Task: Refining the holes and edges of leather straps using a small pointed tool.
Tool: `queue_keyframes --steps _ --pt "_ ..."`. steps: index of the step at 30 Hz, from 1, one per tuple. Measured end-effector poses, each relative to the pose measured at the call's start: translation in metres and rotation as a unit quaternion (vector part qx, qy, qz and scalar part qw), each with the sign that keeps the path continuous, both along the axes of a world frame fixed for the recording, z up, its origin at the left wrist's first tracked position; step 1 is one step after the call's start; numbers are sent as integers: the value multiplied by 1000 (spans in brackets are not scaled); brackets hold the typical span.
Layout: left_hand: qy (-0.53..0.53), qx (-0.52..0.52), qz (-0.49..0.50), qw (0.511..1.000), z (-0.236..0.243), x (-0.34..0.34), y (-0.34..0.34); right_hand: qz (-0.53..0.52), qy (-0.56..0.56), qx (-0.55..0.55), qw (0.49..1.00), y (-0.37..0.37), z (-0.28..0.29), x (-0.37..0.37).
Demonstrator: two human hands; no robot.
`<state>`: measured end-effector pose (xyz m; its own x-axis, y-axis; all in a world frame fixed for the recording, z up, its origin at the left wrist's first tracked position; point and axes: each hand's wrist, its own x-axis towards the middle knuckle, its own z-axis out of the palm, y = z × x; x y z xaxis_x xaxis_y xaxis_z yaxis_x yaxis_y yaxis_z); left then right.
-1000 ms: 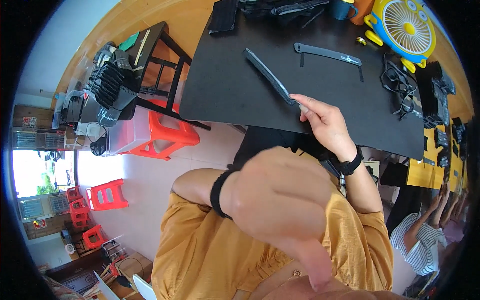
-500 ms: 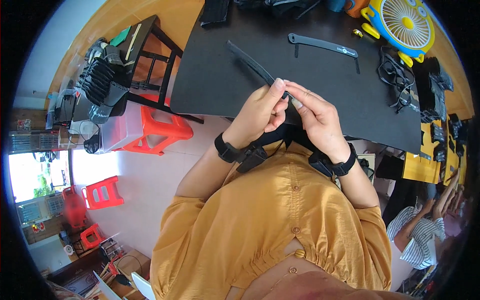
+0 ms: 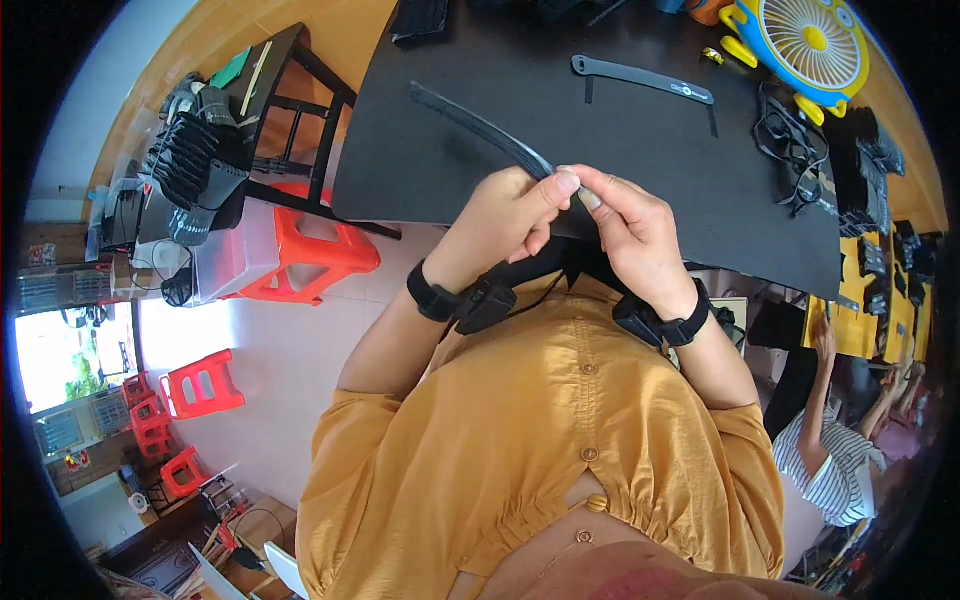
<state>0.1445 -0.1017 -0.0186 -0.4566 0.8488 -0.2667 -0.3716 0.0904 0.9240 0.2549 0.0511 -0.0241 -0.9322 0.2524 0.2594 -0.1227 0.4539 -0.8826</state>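
Observation:
My left hand (image 3: 510,218) and my right hand (image 3: 634,232) meet just over the near edge of the black table. Thumbs and fingers of both are closed in a pinch on one end of a narrow black strap (image 3: 482,130). From my left hand, its free length reaches up and to the left over the tabletop, slightly bowed. My fingers hide the pinched end. Beyond my hands lies a dark grey strap (image 3: 645,80) with a slot in its rounded left end. Two short black strips (image 3: 589,91) stick out from beneath it, one near each end.
A yellow and blue fan (image 3: 812,42) stands at the table's far right, with tangled black straps (image 3: 785,150) below it. Dark pieces (image 3: 418,20) lie at the far left edge. Left of the table are a red stool (image 3: 325,250) and a stack of black parts (image 3: 185,155). People work at right.
The strap's free end has swung left and its length looks straighter and wider in view. My left wrist has shifted a little left; my right hand stays nearly in place.

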Motion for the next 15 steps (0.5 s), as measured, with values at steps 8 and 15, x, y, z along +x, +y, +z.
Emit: queue_keyframes --steps 8,15 --pt "233 -89 149 957 3 16 -4 -27 94 123 988 -7 -7 -3" --pt "382 -75 144 910 -7 13 -6 -19 110 123 986 -9 -5 -1"
